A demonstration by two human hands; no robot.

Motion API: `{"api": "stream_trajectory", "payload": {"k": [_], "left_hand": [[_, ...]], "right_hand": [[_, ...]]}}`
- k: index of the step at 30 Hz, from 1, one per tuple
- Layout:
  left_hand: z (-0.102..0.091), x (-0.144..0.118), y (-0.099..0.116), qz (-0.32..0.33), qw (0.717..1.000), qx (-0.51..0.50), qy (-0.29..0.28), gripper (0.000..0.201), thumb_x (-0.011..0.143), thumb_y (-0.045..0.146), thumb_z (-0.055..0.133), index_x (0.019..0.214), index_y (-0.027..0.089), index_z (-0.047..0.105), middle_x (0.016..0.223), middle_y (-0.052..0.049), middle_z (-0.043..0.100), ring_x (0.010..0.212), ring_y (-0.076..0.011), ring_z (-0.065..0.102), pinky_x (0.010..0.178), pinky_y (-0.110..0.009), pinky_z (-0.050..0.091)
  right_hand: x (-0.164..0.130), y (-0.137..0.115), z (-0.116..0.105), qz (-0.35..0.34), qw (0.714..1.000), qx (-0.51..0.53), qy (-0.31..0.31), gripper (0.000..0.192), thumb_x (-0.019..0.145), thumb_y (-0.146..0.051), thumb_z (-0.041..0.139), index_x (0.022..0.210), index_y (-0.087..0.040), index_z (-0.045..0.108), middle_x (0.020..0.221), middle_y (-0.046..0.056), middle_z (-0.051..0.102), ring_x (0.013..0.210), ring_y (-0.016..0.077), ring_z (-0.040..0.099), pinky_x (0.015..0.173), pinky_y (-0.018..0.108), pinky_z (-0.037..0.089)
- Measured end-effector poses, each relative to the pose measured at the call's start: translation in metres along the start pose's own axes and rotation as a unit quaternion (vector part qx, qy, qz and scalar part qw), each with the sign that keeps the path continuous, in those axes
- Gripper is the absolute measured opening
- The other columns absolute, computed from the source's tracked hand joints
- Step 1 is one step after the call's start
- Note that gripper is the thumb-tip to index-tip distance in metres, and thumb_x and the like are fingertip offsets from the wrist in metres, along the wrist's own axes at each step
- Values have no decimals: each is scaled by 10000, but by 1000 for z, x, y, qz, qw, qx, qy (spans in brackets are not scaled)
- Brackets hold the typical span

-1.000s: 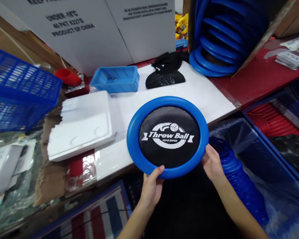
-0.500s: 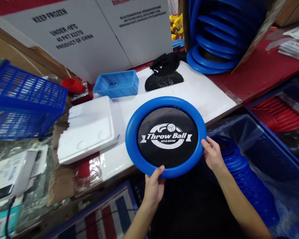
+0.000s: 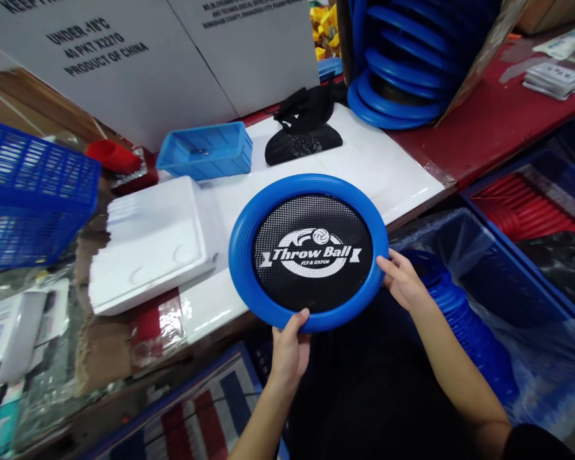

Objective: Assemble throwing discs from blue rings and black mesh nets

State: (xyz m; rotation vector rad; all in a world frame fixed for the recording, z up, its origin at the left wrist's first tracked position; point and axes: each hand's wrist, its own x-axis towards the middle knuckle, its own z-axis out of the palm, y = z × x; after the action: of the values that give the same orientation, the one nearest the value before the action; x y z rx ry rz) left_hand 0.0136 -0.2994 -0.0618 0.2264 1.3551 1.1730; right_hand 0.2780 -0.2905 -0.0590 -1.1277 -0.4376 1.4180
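Observation:
A round blue-rimmed throw-ball disc with a black mesh centre printed "Throw Ball, Fly & Catch" is held face up over the table's front edge. My left hand pinches its lower rim, thumb on top and fingers underneath. At the right side of the rim, my right hand grips with the thumb above; its other fingers are partly hidden. Beyond the disc, black mesh pieces lie on the white tabletop. A shallow blue tray with small metal bits stands left of them.
A white foam block rests at the left, near a blue basket and a red cup. Blue rings fill a carton at the back right. Below right, a plastic-lined blue crate holds stacked blue discs; red rings sit beyond.
The camera view has shifted, so the surroundings appear further left and slightly higher. Both hands keep the same hold on the disc, which stays in nearly the same pose.

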Motion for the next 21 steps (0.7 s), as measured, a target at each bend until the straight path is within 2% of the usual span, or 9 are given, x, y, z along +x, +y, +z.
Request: {"api": "stream_trajectory", "payload": {"k": [4,9,15,18,21], "left_hand": [[0,-1,0,1,1000,4,-9,533,538,193,998,849,200,565,728,92,599,664,-90,584,641,-234,518],[3,-2,-1,7,1000,-1,-2,526,539,191,984,810,207,534,715,94,589,661,-88,578,629,-222,504],[-5,1,3,-4,999,11,-39,551,526,220,1055,829,201,595,692,88,615,652,-102,604,617,-225,515],[-12,9,13,24,999,-7,-40,520,589,338,1068,920,198,692,836,33,733,787,-143,704,752,-265,587],[-15,17,21,83,996,-24,-1,542,664,493,1033,1021,200,750,992,-20,793,963,-199,755,903,-313,612]], "right_hand": [[12,1,3,-29,999,6,16,392,846,-512,928,1137,-272,817,977,10,838,775,184,740,730,298,619],[17,7,11,-83,995,-24,52,393,854,-531,912,1136,-276,813,999,11,835,829,214,743,760,331,622],[15,13,11,-90,993,-27,66,377,843,-532,918,1094,-277,799,937,10,815,731,196,694,649,321,572],[13,18,9,-85,994,-24,63,376,841,-524,921,1094,-278,792,927,6,815,717,193,692,651,320,570],[8,25,6,-76,995,-24,55,411,844,-529,914,1144,-279,787,998,19,833,823,232,748,746,352,611]]}}
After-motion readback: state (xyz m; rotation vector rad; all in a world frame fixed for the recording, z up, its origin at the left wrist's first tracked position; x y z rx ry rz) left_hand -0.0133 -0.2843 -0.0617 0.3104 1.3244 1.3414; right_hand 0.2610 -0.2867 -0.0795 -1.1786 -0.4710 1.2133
